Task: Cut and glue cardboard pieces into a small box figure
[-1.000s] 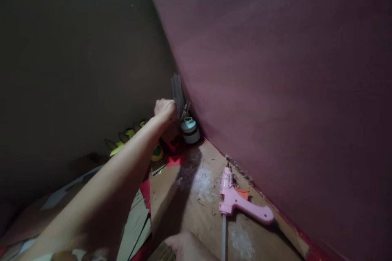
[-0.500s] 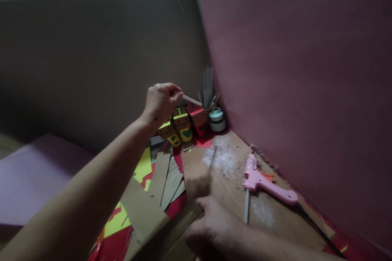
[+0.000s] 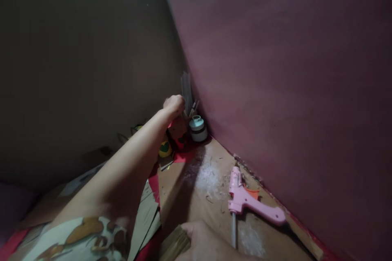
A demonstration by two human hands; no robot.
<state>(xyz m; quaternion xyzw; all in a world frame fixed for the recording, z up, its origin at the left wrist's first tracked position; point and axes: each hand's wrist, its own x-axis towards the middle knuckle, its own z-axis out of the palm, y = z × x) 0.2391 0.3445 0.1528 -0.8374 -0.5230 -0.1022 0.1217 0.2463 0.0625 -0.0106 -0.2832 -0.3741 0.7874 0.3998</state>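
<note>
My left hand [image 3: 175,105] is stretched far forward to the back corner, curled into a fist shape beside a holder with pens and grey strips [image 3: 186,89]. Whatever its fingers grip is hidden behind the knuckles. Just below it stands a red box figure [image 3: 178,130], and a yellow one with a green heart [image 3: 165,149] is partly covered by my forearm. At the bottom, my right hand [image 3: 203,240] is closed on a folded piece of brown cardboard [image 3: 175,245], cut off by the frame edge.
A pink glue gun [image 3: 254,208] with a clear glue stick lies on the right, its cord running toward the lower right. A small light-blue canister [image 3: 198,128] stands in the corner by the purple wall [image 3: 275,69]. Cardboard strips [image 3: 147,216] lie on the left.
My left hand has reached farther into the corner, and the thin white stick it held is now out of sight. The view has swung right. My right hand still holds the cardboard.
</note>
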